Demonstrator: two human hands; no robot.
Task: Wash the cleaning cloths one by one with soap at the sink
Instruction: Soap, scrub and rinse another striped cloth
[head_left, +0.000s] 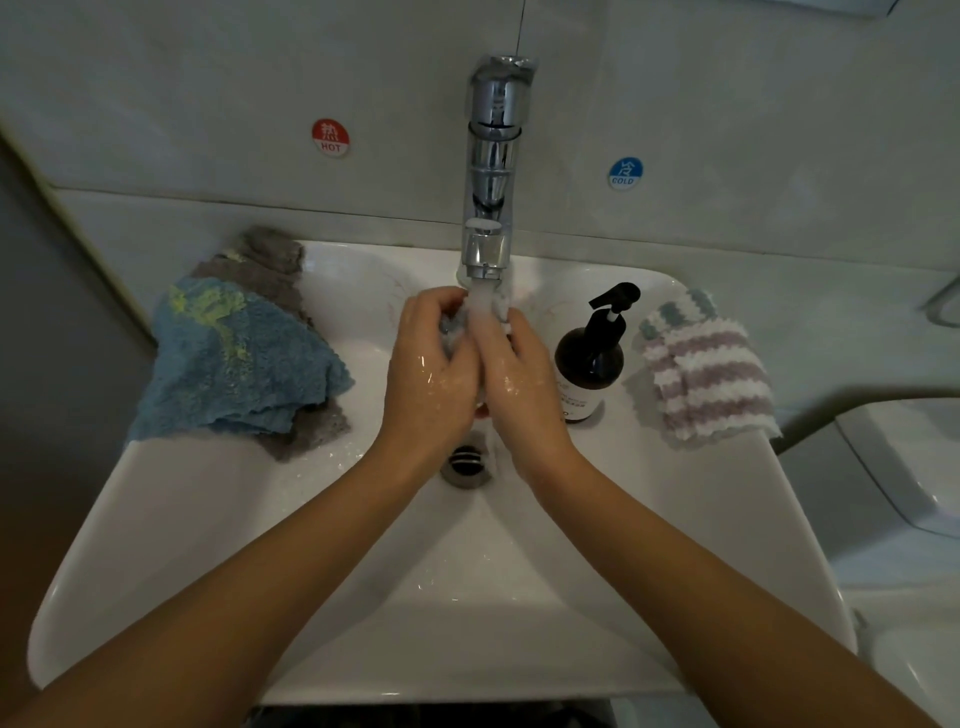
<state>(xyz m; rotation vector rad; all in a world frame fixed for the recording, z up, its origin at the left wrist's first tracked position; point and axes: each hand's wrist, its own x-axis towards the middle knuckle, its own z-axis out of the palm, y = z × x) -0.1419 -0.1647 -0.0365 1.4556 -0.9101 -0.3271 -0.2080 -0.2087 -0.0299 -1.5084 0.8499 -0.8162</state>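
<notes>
Centrally, left hand (431, 374) and right hand (522, 379) press together, gripping a bunched pale cloth (451, 332) beneath the running faucet (491, 171); thorough rinsing likely requires kneading until suds clear.

1. Two hands, left (431, 374) and right (519, 379), meet over the sink (208, 519) under the tap (491, 171).
2. Stacked cloths (234, 358) lie on the left rim.
3. Soap bottle (589, 364) stands right, with another cloth (706, 374) beyond it.
</notes>
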